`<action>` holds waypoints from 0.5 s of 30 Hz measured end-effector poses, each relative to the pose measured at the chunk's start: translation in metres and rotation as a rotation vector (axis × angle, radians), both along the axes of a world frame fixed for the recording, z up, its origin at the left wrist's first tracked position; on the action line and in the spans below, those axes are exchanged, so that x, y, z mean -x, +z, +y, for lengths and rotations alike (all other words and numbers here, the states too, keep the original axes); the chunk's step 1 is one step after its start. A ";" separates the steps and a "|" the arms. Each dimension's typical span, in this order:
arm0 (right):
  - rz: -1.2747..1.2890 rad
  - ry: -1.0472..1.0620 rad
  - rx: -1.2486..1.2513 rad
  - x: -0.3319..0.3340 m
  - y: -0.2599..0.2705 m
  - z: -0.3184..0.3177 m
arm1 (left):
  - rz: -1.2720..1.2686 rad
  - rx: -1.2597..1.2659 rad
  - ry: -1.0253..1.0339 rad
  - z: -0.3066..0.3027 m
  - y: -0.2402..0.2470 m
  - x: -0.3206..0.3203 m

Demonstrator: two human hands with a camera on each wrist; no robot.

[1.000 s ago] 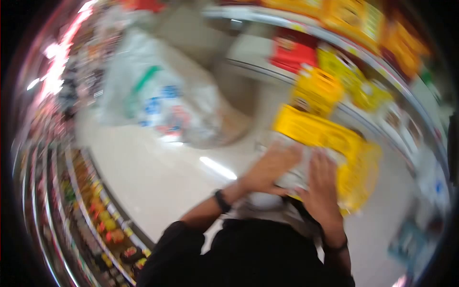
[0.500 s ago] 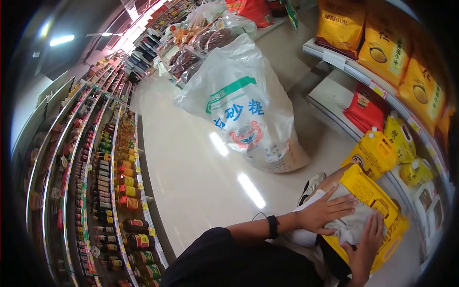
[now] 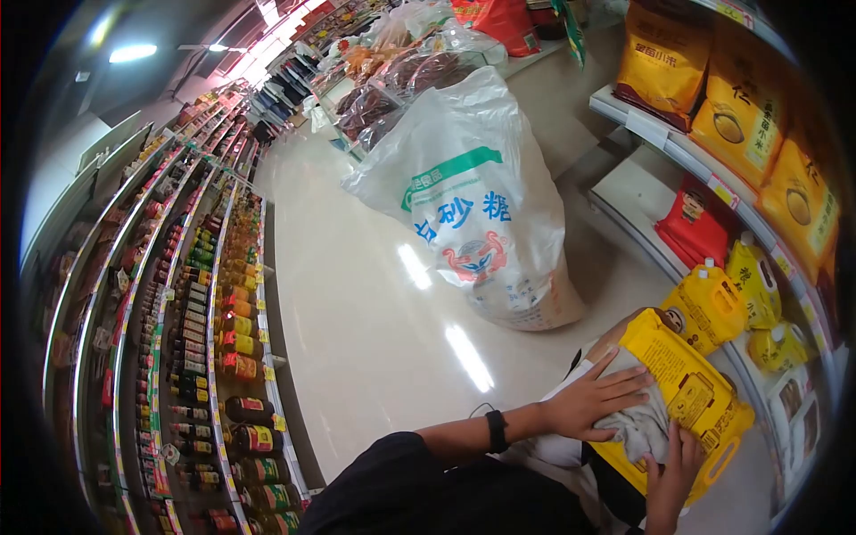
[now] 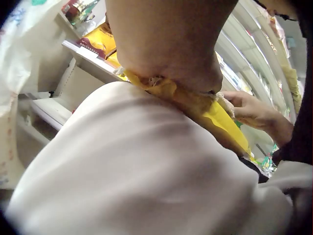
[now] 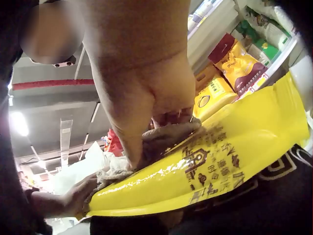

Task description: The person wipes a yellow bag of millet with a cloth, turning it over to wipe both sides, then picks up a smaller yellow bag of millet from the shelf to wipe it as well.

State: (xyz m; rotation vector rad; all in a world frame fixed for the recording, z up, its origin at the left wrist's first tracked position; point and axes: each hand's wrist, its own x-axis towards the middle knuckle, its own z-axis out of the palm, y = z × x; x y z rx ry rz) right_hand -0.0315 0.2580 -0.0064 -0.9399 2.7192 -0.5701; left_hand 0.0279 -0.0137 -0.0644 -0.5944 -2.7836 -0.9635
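Left fingers (image 3: 627, 378) spread, flat on cloth (image 3: 646, 428); left hand (image 3: 593, 401) in same spot as half second ago. Right fingers (image 3: 685, 446) straight, close together, tips now at cloth's near edge; right hand (image 3: 670, 471) crept inward off bare bag (image 3: 694, 385). Likely wiping under way, cloth pinned from two sides. Cloth on bag, bag across lap, near low shelf (image 3: 637, 192). Sack (image 3: 473, 205) ahead, well apart.

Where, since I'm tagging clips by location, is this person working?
Most likely a grocery store aisle. Long shelves of bottles line one side, yellow bags fill shelves on the other, and a big white sack stands on the floor.
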 end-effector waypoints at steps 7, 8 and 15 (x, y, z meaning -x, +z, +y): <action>-0.067 0.048 0.094 -0.030 0.010 -0.028 | 0.003 -0.045 0.104 -0.002 0.004 -0.010; -0.222 0.071 0.191 -0.032 0.016 -0.029 | 0.008 -0.036 0.104 -0.001 0.005 -0.011; -0.670 0.295 0.134 -0.023 0.025 0.003 | 0.010 0.036 0.010 0.003 0.010 -0.006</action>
